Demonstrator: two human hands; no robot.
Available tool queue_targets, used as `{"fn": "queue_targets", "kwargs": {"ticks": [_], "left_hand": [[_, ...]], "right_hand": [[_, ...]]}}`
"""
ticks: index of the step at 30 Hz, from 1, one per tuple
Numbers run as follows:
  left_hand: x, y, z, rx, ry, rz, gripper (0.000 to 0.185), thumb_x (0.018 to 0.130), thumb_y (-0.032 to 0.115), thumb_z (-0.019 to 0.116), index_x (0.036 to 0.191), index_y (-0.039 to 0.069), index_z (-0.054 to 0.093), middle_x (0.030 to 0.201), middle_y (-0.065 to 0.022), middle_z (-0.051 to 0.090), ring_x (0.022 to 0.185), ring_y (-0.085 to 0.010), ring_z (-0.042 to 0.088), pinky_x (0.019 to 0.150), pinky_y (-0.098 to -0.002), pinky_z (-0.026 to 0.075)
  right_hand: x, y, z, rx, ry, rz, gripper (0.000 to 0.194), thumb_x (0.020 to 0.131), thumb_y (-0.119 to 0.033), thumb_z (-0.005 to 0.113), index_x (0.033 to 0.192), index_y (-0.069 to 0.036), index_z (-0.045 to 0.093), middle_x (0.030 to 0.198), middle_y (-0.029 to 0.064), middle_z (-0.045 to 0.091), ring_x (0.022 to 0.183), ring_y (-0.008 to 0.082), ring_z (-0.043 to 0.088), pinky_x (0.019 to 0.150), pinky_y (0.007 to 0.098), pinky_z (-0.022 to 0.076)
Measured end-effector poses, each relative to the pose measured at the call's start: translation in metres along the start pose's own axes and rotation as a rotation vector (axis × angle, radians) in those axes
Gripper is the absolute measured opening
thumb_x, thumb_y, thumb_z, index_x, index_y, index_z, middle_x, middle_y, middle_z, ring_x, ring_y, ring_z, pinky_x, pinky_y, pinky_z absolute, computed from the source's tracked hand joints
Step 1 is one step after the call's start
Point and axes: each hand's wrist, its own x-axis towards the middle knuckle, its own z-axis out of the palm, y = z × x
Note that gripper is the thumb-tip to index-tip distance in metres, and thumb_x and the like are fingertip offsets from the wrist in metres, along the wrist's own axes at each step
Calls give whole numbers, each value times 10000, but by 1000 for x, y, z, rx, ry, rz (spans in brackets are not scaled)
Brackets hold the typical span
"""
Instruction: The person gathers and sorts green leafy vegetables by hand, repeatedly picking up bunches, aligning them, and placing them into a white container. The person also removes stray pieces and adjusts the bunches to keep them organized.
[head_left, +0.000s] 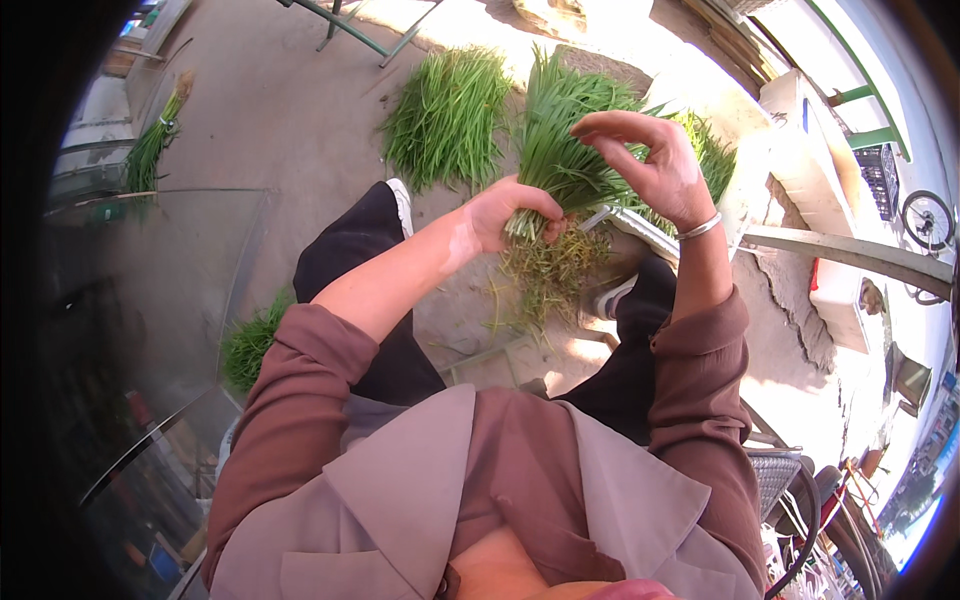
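My left hand (517, 214) grips a bunch of long green leafy stalks, which look like garlic chives (566, 142), by their pale lower ends. The leaves fan out away from me. Raised at the right of the bunch, my right hand (649, 157) has its fingers bent and its thumb apart, with nothing visible between them; a metal bangle circles its wrist. Under my left hand, a heap of yellowed trimmings (559, 262) lies on the ground between my feet.
A pile of green stalks (450, 116) lies ahead on the left, with more greens (709, 154) at the right. A tied bunch (154, 146) is far left, beside a glass panel (165, 262). Another green clump (251, 341) sits near my left elbow. A green metal frame (345, 30) stands ahead.
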Motion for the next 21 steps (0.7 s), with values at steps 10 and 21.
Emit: {"fn": "queue_targets", "kwargs": {"ticks": [10, 21], "left_hand": [[-2, -27, -63, 74, 489, -361, 114, 818, -2, 609, 878, -87, 562, 837, -160, 606, 634, -179, 609, 505, -306, 531], [-11, -42, -76, 407, 619, -640, 108, 791, 13, 640, 833, -71, 586, 769, -156, 610, 573, -175, 585, 482, -287, 500]], "right_hand": [[-12, 36, -32, -238, 679, 107, 212, 870, -99, 629, 1046, -23, 718, 1109, 111, 682, 886, 184, 702, 733, 289, 578], [-28, 16, -35, -251, 655, 152, 187, 832, -35, 621, 998, 6, 697, 1087, 156, 670, 836, 241, 697, 719, 313, 574]]}}
